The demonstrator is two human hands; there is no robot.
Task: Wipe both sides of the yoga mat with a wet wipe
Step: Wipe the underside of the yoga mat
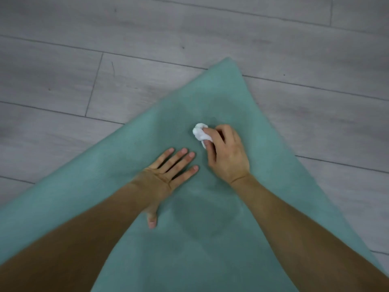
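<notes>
Right hand [226, 153] fingers [207, 130] curl round balled wet wipe [200, 132], pressing it on the teal yoga mat [134, 144]. Left hand [168, 171] just beside, fingers flat and spread, pinning mat to the floor [84, 49]. Risk: small wad leaves unwiped gaps; mat may slide if the left hand lifts.

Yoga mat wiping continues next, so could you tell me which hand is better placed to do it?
Right. The right hand already grips the wet wipe on the yoga mat; the left hand lies flat, steadying it.
</notes>
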